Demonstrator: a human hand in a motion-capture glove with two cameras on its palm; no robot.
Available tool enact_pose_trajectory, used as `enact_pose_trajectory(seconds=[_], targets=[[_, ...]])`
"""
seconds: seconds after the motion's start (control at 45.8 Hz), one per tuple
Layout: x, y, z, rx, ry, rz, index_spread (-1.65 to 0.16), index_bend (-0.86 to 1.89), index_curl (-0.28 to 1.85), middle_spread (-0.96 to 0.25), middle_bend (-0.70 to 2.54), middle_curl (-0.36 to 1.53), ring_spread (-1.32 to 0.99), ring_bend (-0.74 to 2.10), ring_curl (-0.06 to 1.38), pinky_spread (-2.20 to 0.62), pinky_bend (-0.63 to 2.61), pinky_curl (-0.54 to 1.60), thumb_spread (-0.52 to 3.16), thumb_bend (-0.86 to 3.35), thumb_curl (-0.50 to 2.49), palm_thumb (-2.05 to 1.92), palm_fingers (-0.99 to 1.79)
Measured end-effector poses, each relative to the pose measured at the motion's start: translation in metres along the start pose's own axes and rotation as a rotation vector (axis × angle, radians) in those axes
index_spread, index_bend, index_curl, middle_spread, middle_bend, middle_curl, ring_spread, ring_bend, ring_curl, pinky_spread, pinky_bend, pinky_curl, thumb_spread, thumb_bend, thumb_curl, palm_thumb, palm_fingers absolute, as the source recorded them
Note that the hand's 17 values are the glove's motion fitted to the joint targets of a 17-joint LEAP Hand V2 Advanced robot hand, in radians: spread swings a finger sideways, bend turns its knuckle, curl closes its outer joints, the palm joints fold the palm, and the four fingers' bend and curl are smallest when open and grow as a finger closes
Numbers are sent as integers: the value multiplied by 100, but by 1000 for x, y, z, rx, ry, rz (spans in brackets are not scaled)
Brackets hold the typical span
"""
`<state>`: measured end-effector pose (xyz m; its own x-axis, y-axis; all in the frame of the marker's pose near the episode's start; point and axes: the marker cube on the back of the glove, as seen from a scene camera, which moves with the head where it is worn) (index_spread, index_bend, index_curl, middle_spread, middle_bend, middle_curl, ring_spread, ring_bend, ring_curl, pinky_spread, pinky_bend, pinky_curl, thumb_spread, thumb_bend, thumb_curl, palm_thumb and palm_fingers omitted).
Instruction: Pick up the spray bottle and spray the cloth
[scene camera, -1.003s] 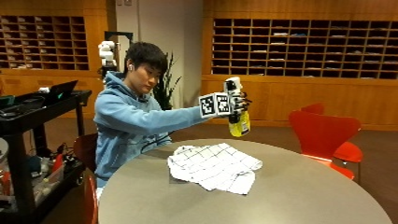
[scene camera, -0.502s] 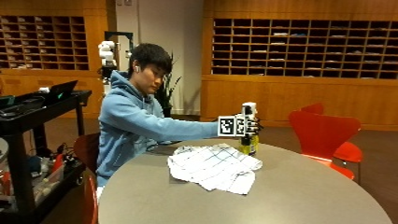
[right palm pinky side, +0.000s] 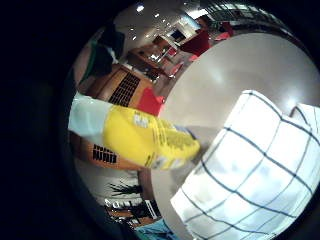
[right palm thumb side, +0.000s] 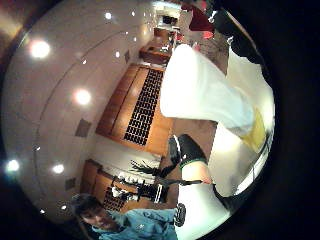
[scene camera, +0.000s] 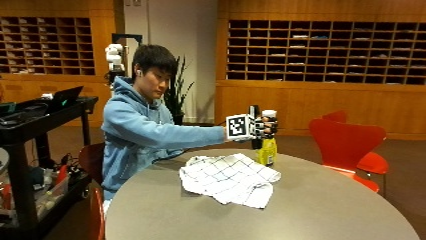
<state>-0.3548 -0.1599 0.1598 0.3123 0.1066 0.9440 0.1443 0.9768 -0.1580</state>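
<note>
In the outside view a yellow spray bottle with a white head stands upright on the round grey table, its base touching the far edge of a white checked cloth. My gloved right hand grips the bottle's upper part, fingers curled round it. The little finger side palm view shows the yellow bottle body close up, ending beside the cloth on the table. The bottle's white head fills the thumb side palm view. The person's other hand is hidden.
Red chairs stand at the table's far right. A black cart loaded with gear is at the left. Bare tabletop lies in front of and to the right of the cloth.
The hand has come down with the bottle, from raised and tilted over the cloth to upright on the table at the cloth's far edge. The cloth has not moved.
</note>
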Motion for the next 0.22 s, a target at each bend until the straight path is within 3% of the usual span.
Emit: enact_pose_trajectory(seconds=[0.218], targets=[[-6, 22, -46, 82, -31, -30, -30, 9, 28, -17, 35, 43, -15, 40, 39, 2, 32, 36, 82, -4, 55, 75, 70]])
